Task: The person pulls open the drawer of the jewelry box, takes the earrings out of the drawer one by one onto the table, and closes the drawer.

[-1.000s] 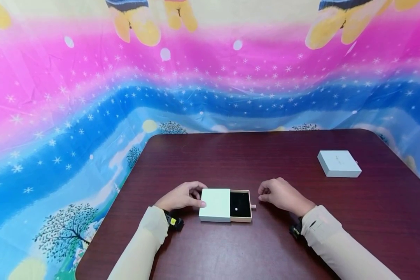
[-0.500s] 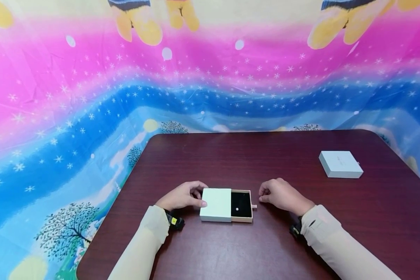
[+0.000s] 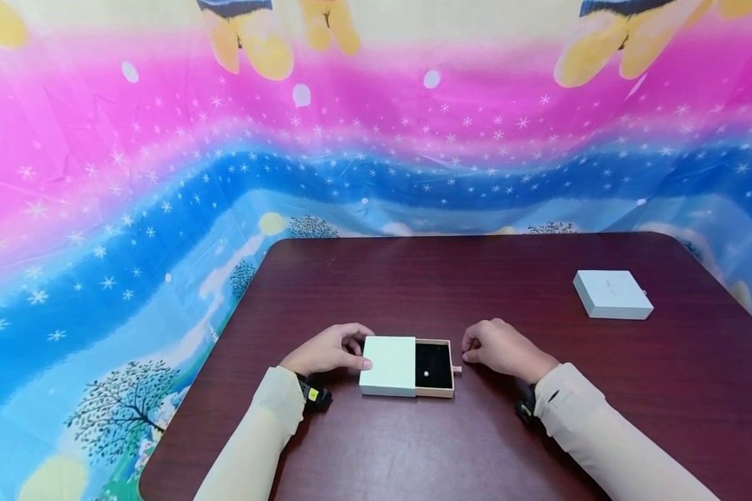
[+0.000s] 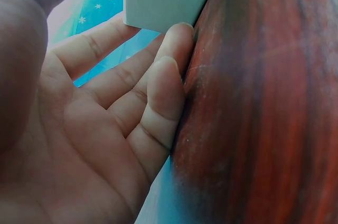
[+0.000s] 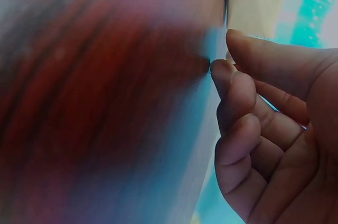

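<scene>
A pale drawer-style jewelry box point(image 3: 387, 363) lies on the table, its tray point(image 3: 435, 394) pulled partly out to the right. On the tray's black lining sits a small pearl point(image 3: 426, 374). My left hand point(image 3: 324, 351) grips the sleeve's left end, thumb on top and index finger at the far side; some other fingers curl near the tabletop in the left wrist view. Beside the tray's ribbon tab point(image 3: 457, 369), my right hand point(image 3: 507, 348) has its fingers curled. In the right wrist view, thumb and index finger pinch a tiny whitish thing point(image 5: 229, 56), mostly hidden, perhaps a pearl earring.
Another white box point(image 3: 613, 295), with faint lettering on its lid, rests at the back right of the dark red-brown table point(image 3: 413, 278). Behind the table hangs a colourful printed cloth point(image 3: 376, 174).
My right hand has come slightly left, a little nearer the ribbon tab. The left hand keeps its hold on the box. The whole head view has shifted slightly.
</scene>
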A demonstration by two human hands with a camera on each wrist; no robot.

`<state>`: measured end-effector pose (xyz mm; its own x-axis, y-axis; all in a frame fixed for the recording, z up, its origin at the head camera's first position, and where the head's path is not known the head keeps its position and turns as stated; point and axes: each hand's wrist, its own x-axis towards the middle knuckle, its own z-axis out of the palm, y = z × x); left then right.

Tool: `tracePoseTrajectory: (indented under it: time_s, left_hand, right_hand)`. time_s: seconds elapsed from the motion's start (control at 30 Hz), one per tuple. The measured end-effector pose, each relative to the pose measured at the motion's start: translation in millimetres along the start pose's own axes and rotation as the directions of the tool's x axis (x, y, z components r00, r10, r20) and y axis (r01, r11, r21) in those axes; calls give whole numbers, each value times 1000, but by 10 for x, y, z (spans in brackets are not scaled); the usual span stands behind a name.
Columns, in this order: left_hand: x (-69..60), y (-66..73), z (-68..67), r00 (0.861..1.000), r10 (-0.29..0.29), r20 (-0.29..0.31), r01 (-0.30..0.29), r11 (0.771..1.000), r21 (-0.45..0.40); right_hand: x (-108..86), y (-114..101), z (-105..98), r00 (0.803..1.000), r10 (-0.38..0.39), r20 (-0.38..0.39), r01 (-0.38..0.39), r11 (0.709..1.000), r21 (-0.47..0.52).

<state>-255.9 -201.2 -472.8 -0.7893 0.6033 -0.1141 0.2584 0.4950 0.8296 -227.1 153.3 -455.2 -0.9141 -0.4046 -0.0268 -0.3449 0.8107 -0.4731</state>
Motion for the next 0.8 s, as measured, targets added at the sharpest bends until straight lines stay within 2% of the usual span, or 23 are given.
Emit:
tracePoseTrajectory:
  time_s: [0.4, 0.8]
  left_hand:
    - [3, -30, -10, 1000, 6, 0, -6, 1000, 18]
    - [-7, 23, -7, 1000, 10, 2, -10, 1000, -2]
  right_hand:
    - [14, -28, -10, 1000, -2, 5, 2, 1000, -11]
    - [14, -23, 0, 1000, -18, 21, 18, 1000, -14]
